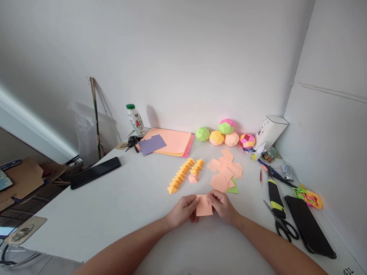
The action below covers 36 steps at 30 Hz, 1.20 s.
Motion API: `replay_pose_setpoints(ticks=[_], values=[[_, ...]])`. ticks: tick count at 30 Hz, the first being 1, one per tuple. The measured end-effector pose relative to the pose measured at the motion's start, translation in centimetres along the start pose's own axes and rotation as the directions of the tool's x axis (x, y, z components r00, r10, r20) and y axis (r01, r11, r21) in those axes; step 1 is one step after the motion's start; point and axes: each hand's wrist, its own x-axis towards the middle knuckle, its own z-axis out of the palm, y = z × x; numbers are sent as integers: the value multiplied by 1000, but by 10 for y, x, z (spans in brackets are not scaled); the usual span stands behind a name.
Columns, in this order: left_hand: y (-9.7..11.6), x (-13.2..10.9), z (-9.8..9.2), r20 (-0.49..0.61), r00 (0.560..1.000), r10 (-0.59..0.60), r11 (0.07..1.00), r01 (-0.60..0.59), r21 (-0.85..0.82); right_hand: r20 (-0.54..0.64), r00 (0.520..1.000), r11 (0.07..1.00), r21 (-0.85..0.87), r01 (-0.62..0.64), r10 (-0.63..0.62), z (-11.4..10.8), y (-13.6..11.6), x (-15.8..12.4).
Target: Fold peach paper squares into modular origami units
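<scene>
I hold one small peach square between both hands near the front of the tabletop, just this side of the loose peach sheets. I judge this to be the handling of a single sheet, ready for a fold: it looks flat, though I cannot tell whether a crease already runs along it. The row of folded orange pieces and the folded peach piece suggest the same shaping; the next move seems to call for matched edges and a firm thumb press. My left hand pinches the left edge, thumb on top and fingers beneath; my right hand pinches near the top right corner, its thumb over the face. Both are closed to the paper's thickness. My forearms slant in from either side, wrists well apart.
</scene>
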Motion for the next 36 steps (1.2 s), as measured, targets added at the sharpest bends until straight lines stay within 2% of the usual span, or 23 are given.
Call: replay_pose_setpoints(ticks=[5,9,13,17,24,28,36], values=[[3,-1,-1,42,999,-5,1000,5,1,-45,998,999,-23,44,-45,2,2,-1],[0,2,0,27,1000,14,998,-12,-60,-47,988,989,-6,148,-148,4,7,-4],[3,3,1,-33,999,6,991,-11,-134,-25,940,935,-111,336,-340,4,7,-6],[5,2,2,-80,997,16,985,-29,-169,100,883,846,-255,468,-458,2,6,-4],[2,3,1,-99,995,27,975,-48,-216,168,878,835,-271,478,-448,4,10,-3],[2,4,0,-92,996,21,974,-42,-223,136,887,837,-295,462,-442,5,9,-2],[0,4,0,-90,996,4,979,-22,-202,90,869,835,-246,492,-486,4,11,1]])
